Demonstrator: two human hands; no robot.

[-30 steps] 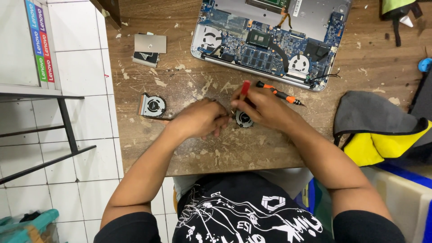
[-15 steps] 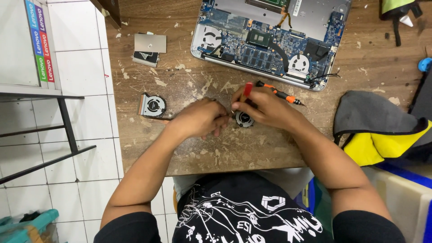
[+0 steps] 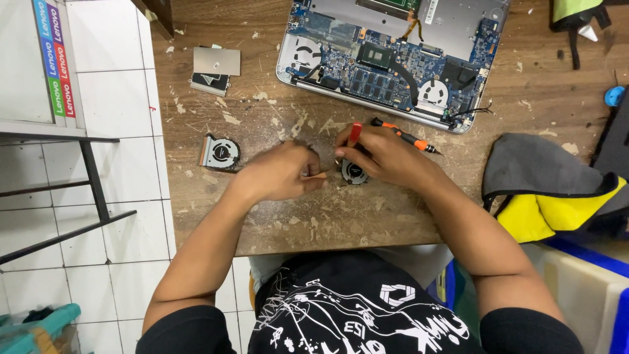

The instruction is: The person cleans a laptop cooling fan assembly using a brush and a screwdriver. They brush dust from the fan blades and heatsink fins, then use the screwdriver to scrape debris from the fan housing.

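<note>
A small black laptop cooling fan (image 3: pixel 354 174) lies on the worn wooden table (image 3: pixel 341 216). My right hand (image 3: pixel 383 154) grips a red-handled screwdriver (image 3: pixel 354 133) upright over the fan's left edge. My left hand (image 3: pixel 283 172) rests on the table just left of the fan, its fingers curled toward the fan; what they pinch is hidden. An orange and black screwdriver (image 3: pixel 406 137) lies behind my right hand. A second fan (image 3: pixel 220 153) sits to the far left.
An open laptop (image 3: pixel 393 56) with its bare circuit board lies at the back. A grey metal plate (image 3: pixel 215 68) rests at the back left. A grey and yellow bag (image 3: pixel 550 187) sits right of the table. White tiled floor is on the left.
My left hand has drawn slightly left, away from the fan, opening a small gap. The red-handled screwdriver stays upright in my right hand with a slight shift.
</note>
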